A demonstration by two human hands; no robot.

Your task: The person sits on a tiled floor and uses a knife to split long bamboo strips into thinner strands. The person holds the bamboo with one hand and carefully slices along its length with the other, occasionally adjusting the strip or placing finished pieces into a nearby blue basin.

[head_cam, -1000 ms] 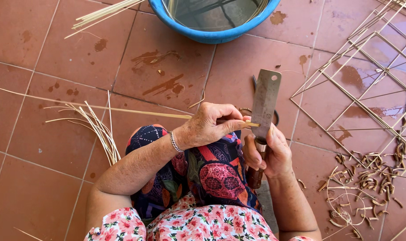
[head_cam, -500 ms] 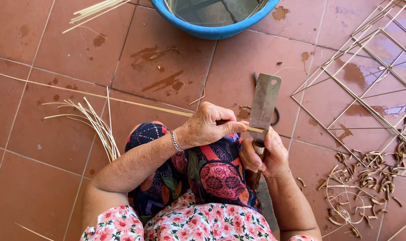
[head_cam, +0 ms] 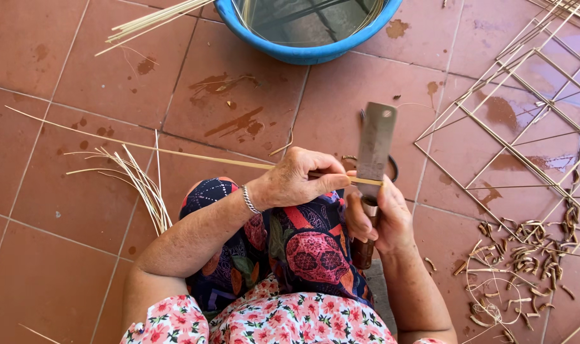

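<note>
My left hand (head_cam: 300, 179) pinches a long thin bamboo strip (head_cam: 150, 150) that runs far out to the left over the red tiles. My right hand (head_cam: 379, 216) grips the wooden handle of a flat steel cleaver (head_cam: 374, 143), its blade pointing away from me. The strip's right end lies across the blade just above my right thumb. Both hands rest over my knee, which is covered by dark patterned cloth (head_cam: 296, 245). A silver bracelet (head_cam: 250, 199) sits on my left wrist.
A blue basin (head_cam: 302, 52) of water stands at the top. A bundle of bamboo strips (head_cam: 156, 20) lies top left, thin shavings (head_cam: 140, 185) to my left. A woven bamboo lattice (head_cam: 525, 121) covers the right, with curled offcuts (head_cam: 525, 255) below it.
The strip has slid to the right through my left fingers, its far left end drawing closer. The cleaver and my right hand stay almost in place.
</note>
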